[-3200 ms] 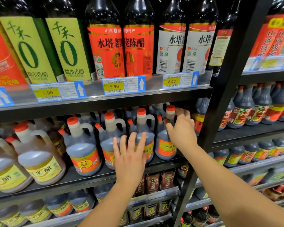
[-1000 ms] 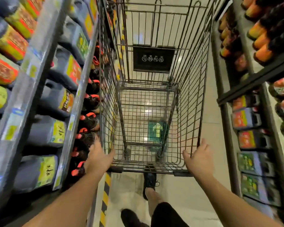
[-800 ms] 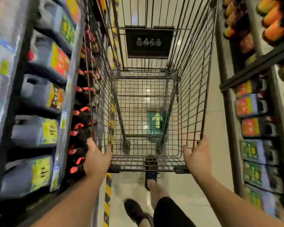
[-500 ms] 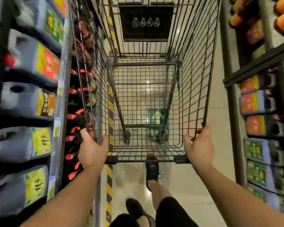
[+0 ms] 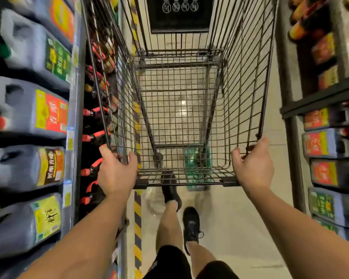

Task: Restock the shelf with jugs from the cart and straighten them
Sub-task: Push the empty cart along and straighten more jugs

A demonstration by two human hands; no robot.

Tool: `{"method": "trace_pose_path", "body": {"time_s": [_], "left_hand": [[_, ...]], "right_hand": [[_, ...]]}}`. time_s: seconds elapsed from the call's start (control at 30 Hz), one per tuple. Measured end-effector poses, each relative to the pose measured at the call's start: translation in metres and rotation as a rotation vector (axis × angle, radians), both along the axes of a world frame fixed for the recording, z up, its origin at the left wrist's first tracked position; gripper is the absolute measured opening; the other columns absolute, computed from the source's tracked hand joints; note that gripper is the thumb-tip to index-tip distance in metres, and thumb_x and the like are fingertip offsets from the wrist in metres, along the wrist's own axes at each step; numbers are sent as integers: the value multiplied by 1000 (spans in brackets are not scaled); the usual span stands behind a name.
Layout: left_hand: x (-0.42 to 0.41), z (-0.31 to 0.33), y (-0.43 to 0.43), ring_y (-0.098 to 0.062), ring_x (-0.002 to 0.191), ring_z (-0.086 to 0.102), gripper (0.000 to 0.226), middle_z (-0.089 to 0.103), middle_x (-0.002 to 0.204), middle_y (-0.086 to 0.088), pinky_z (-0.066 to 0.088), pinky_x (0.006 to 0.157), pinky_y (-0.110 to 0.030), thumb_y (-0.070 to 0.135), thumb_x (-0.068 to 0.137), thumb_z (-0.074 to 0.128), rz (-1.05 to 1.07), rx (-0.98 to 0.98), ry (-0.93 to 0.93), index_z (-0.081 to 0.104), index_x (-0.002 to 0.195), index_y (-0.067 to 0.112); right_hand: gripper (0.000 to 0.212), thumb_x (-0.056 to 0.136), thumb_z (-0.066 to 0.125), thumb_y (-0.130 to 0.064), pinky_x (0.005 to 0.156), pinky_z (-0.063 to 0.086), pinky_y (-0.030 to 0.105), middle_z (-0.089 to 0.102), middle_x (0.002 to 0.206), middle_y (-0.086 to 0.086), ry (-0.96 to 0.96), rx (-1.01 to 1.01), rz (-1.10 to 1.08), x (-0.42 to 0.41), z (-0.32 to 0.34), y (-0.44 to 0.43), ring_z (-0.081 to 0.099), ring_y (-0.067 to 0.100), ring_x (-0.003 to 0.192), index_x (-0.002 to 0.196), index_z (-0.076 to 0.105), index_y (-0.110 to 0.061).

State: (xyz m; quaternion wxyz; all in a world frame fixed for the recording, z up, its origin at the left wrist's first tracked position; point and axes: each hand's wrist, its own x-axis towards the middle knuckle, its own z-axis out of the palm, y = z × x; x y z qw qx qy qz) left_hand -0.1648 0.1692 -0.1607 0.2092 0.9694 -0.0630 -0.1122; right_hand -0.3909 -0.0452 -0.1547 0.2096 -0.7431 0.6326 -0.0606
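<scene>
A wire shopping cart (image 5: 248, 81) fills the middle of the head view, and I see no jugs in its basket. My left hand (image 5: 116, 172) grips the cart's near left corner. My right hand (image 5: 254, 168) grips the near right corner, fingers curled over the top wire. Large grey jugs (image 5: 28, 109) with red, yellow and green labels line the shelf on the left. Similar jugs (image 5: 326, 143) stand on the shelf to the right.
Small dark bottles with red caps (image 5: 93, 135) fill a lower left shelf close to the cart's side. A yellow-black hazard stripe (image 5: 137, 222) runs along the floor. My legs and black shoes (image 5: 191, 224) are behind the cart. Shelves hem the narrow aisle on both sides.
Earlier both hands were on jugs at the shelf; now they hold the cart. Over the last second the cart and I have moved down the aisle, shelves sliding past.
</scene>
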Motion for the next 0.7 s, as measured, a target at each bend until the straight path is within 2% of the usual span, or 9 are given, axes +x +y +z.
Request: {"method": "trace_pose_path", "body": {"time_s": [0.13, 0.17, 0.23, 0.33, 0.43, 0.57, 0.7], "left_hand": [[29, 0, -33, -5, 46, 31, 48, 37, 60, 16, 16, 46, -21, 41, 84, 67, -12, 25, -48, 22, 96, 28], [37, -1, -41, -5, 47, 30, 47, 36, 61, 16, 16, 46, -21, 41, 84, 67, -14, 29, -43, 24, 98, 26], [54, -1, -55, -16, 48, 35, 47, 37, 62, 15, 19, 46, -23, 43, 84, 65, -24, 27, -32, 31, 105, 19], [78, -2, -74, -25, 60, 46, 52, 50, 69, 5, 30, 52, -30, 47, 84, 63, -36, 26, -20, 34, 112, 15], [96, -2, -90, -27, 66, 48, 56, 55, 77, 0, 36, 59, -35, 48, 85, 63, -43, 26, -27, 35, 117, 11], [116, -3, -106, -24, 64, 45, 53, 49, 74, 5, 36, 58, -34, 48, 85, 62, -53, 41, -47, 28, 114, 19], [130, -5, -118, -26, 62, 47, 52, 51, 72, 4, 36, 59, -35, 49, 84, 62, -37, 41, -39, 32, 111, 16]], "right_hand": [[52, 85, 60, -39, 63, 36, 33, 47, 68, -5, 26, -31, -1, 31, -2, -31, 46, 25, 61, 121, 33, -11], [49, 85, 61, -39, 63, 35, 33, 44, 63, -9, 32, -35, -6, 38, -3, -38, 44, 25, 59, 116, 32, -14], [47, 84, 61, -40, 62, 35, 33, 43, 60, -11, 42, -38, -12, 53, -2, -51, 45, 28, 57, 111, 30, -16], [55, 86, 61, -40, 64, 42, 40, 55, 74, 7, 71, -47, 10, 76, -2, -70, 59, 38, 70, 122, 31, -12], [56, 87, 61, -39, 68, 47, 44, 62, 89, 17, 75, -67, 11, 93, -4, -85, 62, 42, 77, 124, 31, -9], [59, 86, 61, -39, 70, 48, 46, 63, 95, 19, 71, -60, 12, 111, -5, -100, 62, 42, 79, 126, 33, -6], [59, 86, 61, -41, 71, 47, 44, 63, 96, 19, 66, -24, -12, 123, -5, -112, 61, 42, 82, 126, 35, -6]]}}
